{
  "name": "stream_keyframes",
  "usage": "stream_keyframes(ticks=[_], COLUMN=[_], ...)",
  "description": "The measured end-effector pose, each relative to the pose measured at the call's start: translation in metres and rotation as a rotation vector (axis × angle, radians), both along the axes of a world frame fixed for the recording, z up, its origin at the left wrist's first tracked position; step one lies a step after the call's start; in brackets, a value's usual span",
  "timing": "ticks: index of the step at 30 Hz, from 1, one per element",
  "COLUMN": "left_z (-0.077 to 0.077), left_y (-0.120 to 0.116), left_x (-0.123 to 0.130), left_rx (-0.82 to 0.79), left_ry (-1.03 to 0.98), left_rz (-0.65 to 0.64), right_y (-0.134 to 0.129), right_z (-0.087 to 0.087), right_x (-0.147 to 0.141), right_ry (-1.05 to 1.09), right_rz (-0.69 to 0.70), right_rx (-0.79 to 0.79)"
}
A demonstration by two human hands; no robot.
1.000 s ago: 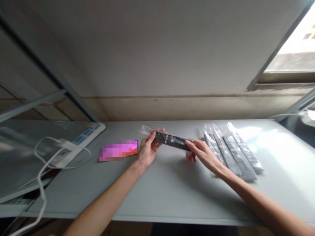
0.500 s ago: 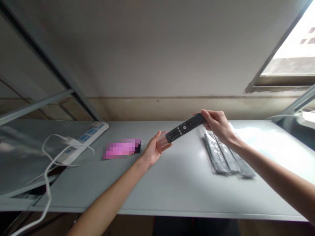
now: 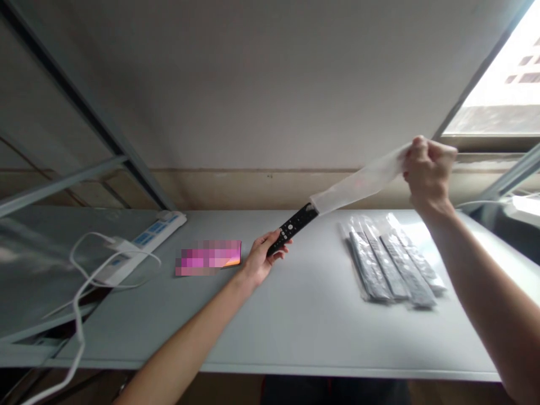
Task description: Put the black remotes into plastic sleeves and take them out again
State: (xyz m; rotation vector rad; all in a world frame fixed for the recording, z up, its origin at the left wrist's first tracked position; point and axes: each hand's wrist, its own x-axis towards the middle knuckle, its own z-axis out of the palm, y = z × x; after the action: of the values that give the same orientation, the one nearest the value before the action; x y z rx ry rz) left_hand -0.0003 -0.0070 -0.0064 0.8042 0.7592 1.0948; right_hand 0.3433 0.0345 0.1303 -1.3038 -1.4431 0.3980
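My left hand (image 3: 262, 256) is closed around the lower end of a black remote control (image 3: 292, 228), which is tilted up to the right above the table. Up at the right, my right hand (image 3: 429, 169) pinches the far end of a translucent plastic sleeve (image 3: 358, 183), stretched out toward the remote. The sleeve's open end meets the top tip of the remote; most of the remote is bare. To the right on the table lie several remotes in clear plastic bags (image 3: 390, 267), side by side.
A white power strip (image 3: 141, 247) with a plugged-in charger and a looping white cable (image 3: 80, 315) lies on the left of the grey table (image 3: 295, 326). A phone with a pink, blurred screen (image 3: 208, 259) is left of my hand. A wall and metal frame bars stand behind.
My right hand has moved up and right, drawing the plastic sleeve off most of the remote. My left hand has gone from the sleeve's end to gripping the bare remote.
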Motion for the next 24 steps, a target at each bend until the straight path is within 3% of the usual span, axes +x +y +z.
stream_keyframes(ticks=[2, 7, 9, 12, 16, 18, 24], left_z=[0.003, 0.011, 0.012, 0.011, 0.011, 0.011, 0.005], left_y=[-0.001, -0.011, -0.015, -0.018, -0.017, -0.016, -0.017], left_x=[0.0, 0.005, 0.007, 0.009, 0.007, 0.005, 0.007], left_rx=[0.019, 0.089, 0.136, 0.183, 0.194, 0.231, 0.374], left_ry=[0.01, 0.081, 0.131, 0.24, 0.415, 0.49, 0.617], left_rz=[-0.015, -0.188, -0.174, -0.086, -0.032, -0.02, 0.085], right_y=[-0.005, -0.02, -0.023, -0.025, -0.029, -0.033, -0.039], right_z=[-0.023, -0.088, -0.109, -0.128, -0.139, -0.144, -0.151], right_x=[-0.004, -0.02, -0.023, -0.027, -0.031, -0.033, -0.048], right_ry=[0.114, 0.247, 0.317, 0.325, 0.353, 0.201, -0.646], right_rz=[-0.043, -0.112, -0.167, -0.122, -0.043, -0.053, -0.101], right_rx=[-0.032, -0.085, -0.121, -0.134, -0.111, -0.118, -0.016])
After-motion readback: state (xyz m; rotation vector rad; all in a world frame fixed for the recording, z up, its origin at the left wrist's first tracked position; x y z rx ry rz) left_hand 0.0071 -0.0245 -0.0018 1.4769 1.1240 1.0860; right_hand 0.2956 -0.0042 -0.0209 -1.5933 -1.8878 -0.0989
